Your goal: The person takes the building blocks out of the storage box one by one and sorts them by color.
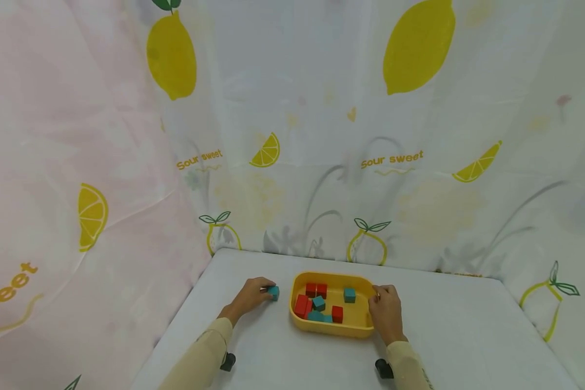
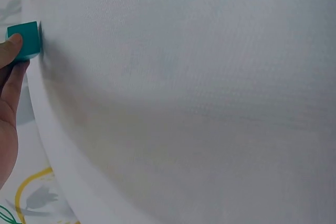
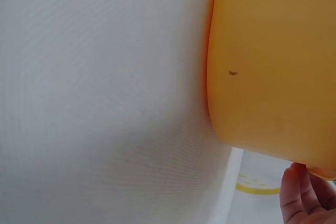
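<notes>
Left of the yellow tray, my left hand (image 1: 249,296) pinches a teal cube (image 1: 274,293) between thumb and fingers, at or just above the tabletop. The left wrist view shows the thumb on one face of this cube (image 2: 30,38). My right hand (image 1: 387,312) grips the right end of the yellow tray (image 1: 331,328) at its rim. From the right wrist, the fingers (image 3: 292,195) appear at the tray's outer wall (image 3: 273,77). Inside the tray lie several red blocks (image 1: 337,314) and several teal blocks (image 1: 349,295), mostly gathered at its left side.
A white-covered table (image 1: 448,336) carries the tray. Behind it and to the left hang lemon-printed cloths (image 1: 292,108). Small black devices (image 1: 228,362) sit at both wrists.
</notes>
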`<state>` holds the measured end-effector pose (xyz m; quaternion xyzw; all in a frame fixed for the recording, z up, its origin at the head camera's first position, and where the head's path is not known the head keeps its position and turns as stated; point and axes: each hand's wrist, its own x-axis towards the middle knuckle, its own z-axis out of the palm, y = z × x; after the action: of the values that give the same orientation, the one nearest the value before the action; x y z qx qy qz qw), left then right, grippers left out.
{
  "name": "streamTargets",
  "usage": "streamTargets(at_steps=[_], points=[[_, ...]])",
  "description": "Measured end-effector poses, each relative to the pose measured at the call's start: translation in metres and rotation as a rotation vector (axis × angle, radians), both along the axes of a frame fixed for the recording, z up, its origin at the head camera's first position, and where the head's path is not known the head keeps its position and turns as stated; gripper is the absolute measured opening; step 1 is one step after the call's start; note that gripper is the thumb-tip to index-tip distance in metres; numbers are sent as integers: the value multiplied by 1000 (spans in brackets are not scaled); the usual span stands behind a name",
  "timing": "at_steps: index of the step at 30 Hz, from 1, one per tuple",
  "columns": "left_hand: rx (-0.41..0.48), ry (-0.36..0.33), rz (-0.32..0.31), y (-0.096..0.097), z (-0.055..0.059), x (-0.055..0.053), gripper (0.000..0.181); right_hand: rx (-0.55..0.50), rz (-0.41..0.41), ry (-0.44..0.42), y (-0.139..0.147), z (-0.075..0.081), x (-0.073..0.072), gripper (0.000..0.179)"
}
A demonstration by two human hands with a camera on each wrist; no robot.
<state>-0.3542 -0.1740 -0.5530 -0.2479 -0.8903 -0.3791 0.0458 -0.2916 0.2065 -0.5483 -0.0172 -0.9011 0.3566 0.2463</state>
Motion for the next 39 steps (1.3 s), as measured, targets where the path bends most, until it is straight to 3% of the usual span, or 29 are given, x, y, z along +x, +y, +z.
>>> streamTargets(at_steps=[13, 25, 30, 39], points=[[-36, 5, -7, 4, -5, -4, 31, -1, 12, 5, 1, -1, 0, 30], [-22, -77, 5, 4, -4, -8, 35, -20, -2, -30, 0, 2, 0, 30], [0, -91, 13, 5, 2, -9, 42, -19, 3, -35, -1, 2, 1, 30], [72, 26, 7, 25, 31, -14, 41, -4, -5, -9, -2, 3, 2, 30]])
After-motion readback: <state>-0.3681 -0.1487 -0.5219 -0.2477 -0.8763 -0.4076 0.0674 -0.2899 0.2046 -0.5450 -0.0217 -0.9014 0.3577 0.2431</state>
